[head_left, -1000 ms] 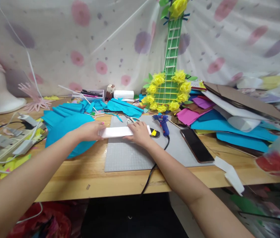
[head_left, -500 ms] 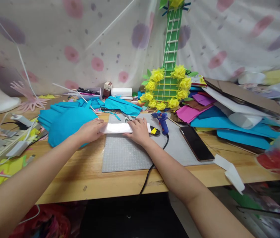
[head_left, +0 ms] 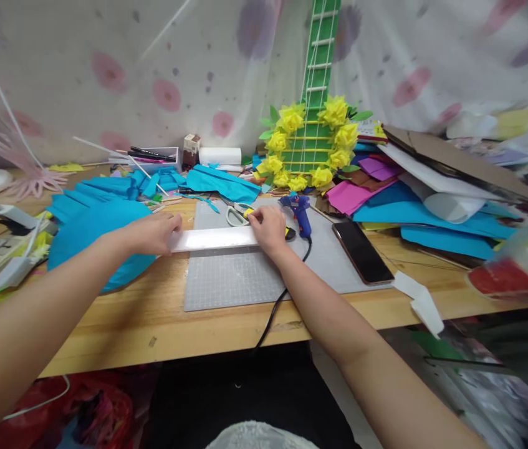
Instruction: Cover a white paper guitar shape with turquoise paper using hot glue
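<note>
1) Strip (head_left: 217, 239), white and narrow, stretched straight between two hands, across the left part of the grey mat (head_left: 230, 284), with one end out past the mat's edge and over the desk (head_left: 105, 330); cannot tell from this angle whether touching the mat or just above it

2) Left hand (head_left: 158, 232) closed on the near-left end, fingers bent over the strip, right beside the big blue paper (head_left: 88, 231), forearm crossing in front of part of it

3) Right hand (head_left: 270, 229) closed on the opposite end, knuckles up, fingers curled in, well over the mat

4) Just beyond the strip, scissors (head_left: 234, 207) lying on the mat, handles towards the right hand

5) Past that same hand, a blue glue gun (head_left: 299, 213) on the mat, black cord (head_left: 273, 318) trailing down across the mat and over the desk's front edge

6) Further right, a phone (head_left: 363, 252), dark screen up, across the mat's right side, white scrap (head_left: 427, 312) just beside its lower corner

7) Upright at the back, a green guitar (head_left: 313, 136) ringed with yellow flowers (head_left: 333, 111), sheets of coloured paper (head_left: 432, 215) heaped to the right of it
</note>
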`<state>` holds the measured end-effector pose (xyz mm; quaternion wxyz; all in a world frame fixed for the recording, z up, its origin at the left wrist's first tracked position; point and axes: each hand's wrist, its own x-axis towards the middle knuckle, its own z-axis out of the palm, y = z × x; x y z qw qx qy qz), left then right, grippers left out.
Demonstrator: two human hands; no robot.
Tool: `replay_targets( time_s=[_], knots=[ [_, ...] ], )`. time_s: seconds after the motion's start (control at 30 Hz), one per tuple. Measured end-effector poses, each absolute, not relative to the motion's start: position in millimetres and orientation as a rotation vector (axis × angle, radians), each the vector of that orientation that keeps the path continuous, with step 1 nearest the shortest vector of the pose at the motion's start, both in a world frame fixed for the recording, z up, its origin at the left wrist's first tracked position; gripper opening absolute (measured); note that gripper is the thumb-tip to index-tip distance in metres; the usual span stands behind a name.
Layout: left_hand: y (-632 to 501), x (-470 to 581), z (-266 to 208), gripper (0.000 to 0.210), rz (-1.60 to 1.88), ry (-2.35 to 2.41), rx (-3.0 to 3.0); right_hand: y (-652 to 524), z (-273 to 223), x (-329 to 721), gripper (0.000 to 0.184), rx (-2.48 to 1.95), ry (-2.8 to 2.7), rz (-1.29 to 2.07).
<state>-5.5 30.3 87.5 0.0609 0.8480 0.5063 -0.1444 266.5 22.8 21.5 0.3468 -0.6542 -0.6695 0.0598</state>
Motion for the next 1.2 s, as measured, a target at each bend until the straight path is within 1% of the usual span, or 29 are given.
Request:
replay_targets(
  time_s=[0.2,0.3,0.43,0.53,0.6,0.7,0.77,0.87,1.03,1.1,1.2],
  knots=[
    [28,-3,86,0.046,-0.553,1.408,2.494,29,17,274,0.012,-1.707,-1.648,0.257],
    [28,-2,82,0.046,-0.553,1.451,2.55,30,15,275,0.002,-1.696,-1.71,0.26],
    [32,-3,78,0.047,-0.535,1.543,2.657,30,15,278,0.023,-1.743,-1.779,0.181],
    [35,-4,76,0.049,-0.462,1.588,2.726,32,13,280,0.036,-1.83,-1.805,0.229],
    [36,-3,76,0.047,-0.43,1.609,2.738,33,12,281,0.039,-1.851,-1.81,0.267],
    [36,2,79,0.045,-0.47,1.598,2.692,35,12,282,0.041,-1.813,-1.761,0.245],
    [35,8,85,0.047,-0.494,1.569,2.684,35,13,283,0.04,-1.774,-1.706,0.214],
    [32,18,102,0.042,-0.545,1.527,2.728,36,14,283,0.036,-1.725,-1.685,0.194],
    [29,35,136,0.041,-0.805,1.573,2.686,38,11,284,0.032,-1.719,-1.721,0.198],
    [28,40,143,0.04,-0.812,1.586,2.688,39,10,286,0.03,-1.734,-1.717,0.199],
    [29,41,141,0.039,-0.776,1.585,2.686,40,9,288,0.028,-1.751,-1.74,0.213]
  ],
)
